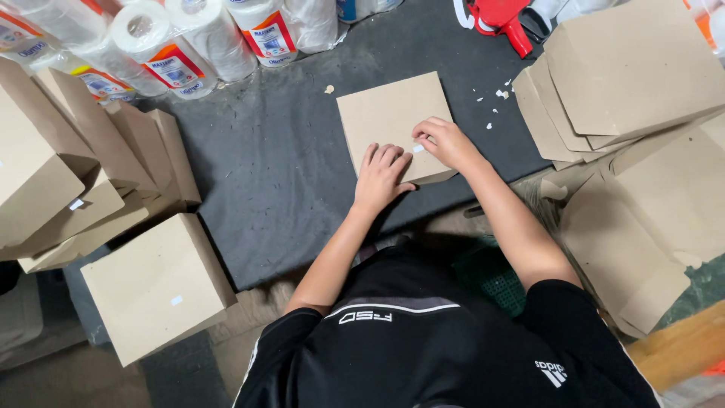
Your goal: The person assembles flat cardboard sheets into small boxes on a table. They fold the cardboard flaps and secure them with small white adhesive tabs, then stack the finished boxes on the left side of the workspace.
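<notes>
A person in a black shirt leans over a dark grey mat [279, 174], seen from above; the face is out of view. Both hands rest on a flat brown paper bag [389, 113] that lies near the middle of the mat, slightly skewed. The left hand [380, 175] presses flat on the bag's lower edge, fingers laid close together and pointing up the picture, thumb out to the side. The right hand [445, 141] sits just beside it on the bag's lower right corner, fingers curled down; the tips appear to press or pinch a small white piece, but the piece is too small to tell what it is, and the knuckles hide the grip.

Small white scraps [495, 98] are scattered on the mat to the right of the bag. Beyond them lies a stack of flat brown bags [627, 68], and more brown sheets [649, 219] spread along the right edge, partly cut off by the frame. To the left, folded brown bags [151, 283] lean in a loose pile, each with a small white patch; their far ends run out of view. Wrapped white paper rolls [181, 45] lie along the top left, cut off at the top. A red tool [502, 19] lies at the top edge, only partly visible.
</notes>
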